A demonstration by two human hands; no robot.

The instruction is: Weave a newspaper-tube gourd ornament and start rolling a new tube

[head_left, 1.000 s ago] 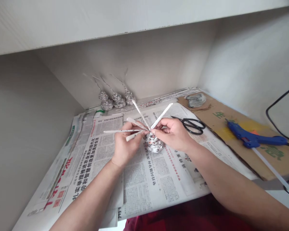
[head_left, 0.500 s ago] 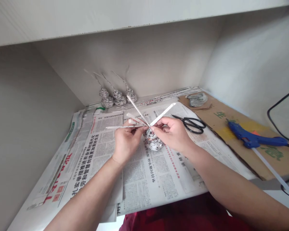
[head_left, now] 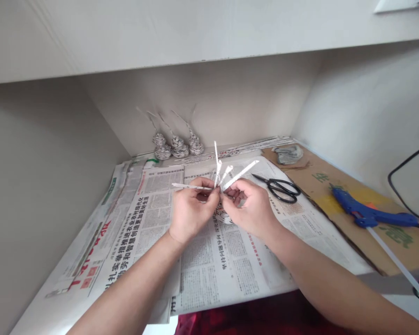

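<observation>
Between my hands stands a small gourd-shaped weaving of rolled newspaper (head_left: 224, 217), mostly hidden behind my fingers. Several paper tubes (head_left: 226, 174) fan out from its top, and one tube (head_left: 188, 186) points left past my left hand. The thumb and fingers of my left hand (head_left: 194, 204) pinch the tubes at the neck. Opposite it, my right hand (head_left: 248, 202) pinches close to the same spot, near a tube slanting up to the right. The fingertips of both hands almost meet.
Newspaper sheets (head_left: 206, 274) cover the table. Black-handled scissors (head_left: 282, 188) lie right of my hands. A blue glue gun (head_left: 373, 211) with a white glue stick and a grey cloth (head_left: 288, 154) rest on cardboard (head_left: 321, 195). Three finished-looking woven gourds (head_left: 179, 147) and long paper tubes (head_left: 240, 148) lie behind.
The upright tubes have shifted from leaning left to a tighter, more upright fan. My left fingers have closed in toward the right hand, and the woven piece is more hidden. The view has tilted slightly.
</observation>
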